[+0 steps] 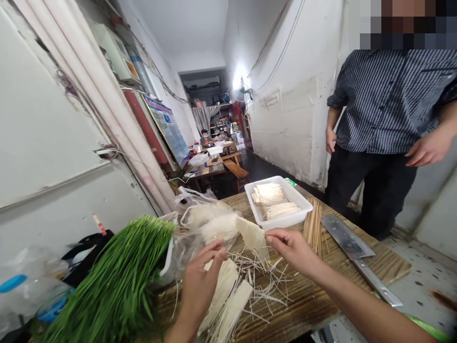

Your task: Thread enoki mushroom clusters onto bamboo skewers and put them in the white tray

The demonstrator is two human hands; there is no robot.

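My right hand [291, 247] pinches the corner of a thin, pale tofu sheet [252, 234], which hangs over the board beside a clear plastic bag [210, 221]. Nothing shows in my left hand [203, 278]; its fingers and thumb are apart, above stacked pale sheets [224, 276]. Cut strips [233, 305] of the same stuff lie below it, and loose shreds [267, 281] are scattered on the wooden board [282, 321]. A white plastic tub [303, 212] behind my right hand holds folded pieces and strips.
Thin wooden skewers [314, 228] and a cleaver [346, 236] lie at the right. A large bunch of green chives [117, 276] fills the left side. A person in a striped shirt [385, 105] stands at the right; another person [205, 138] sits far back at a table.
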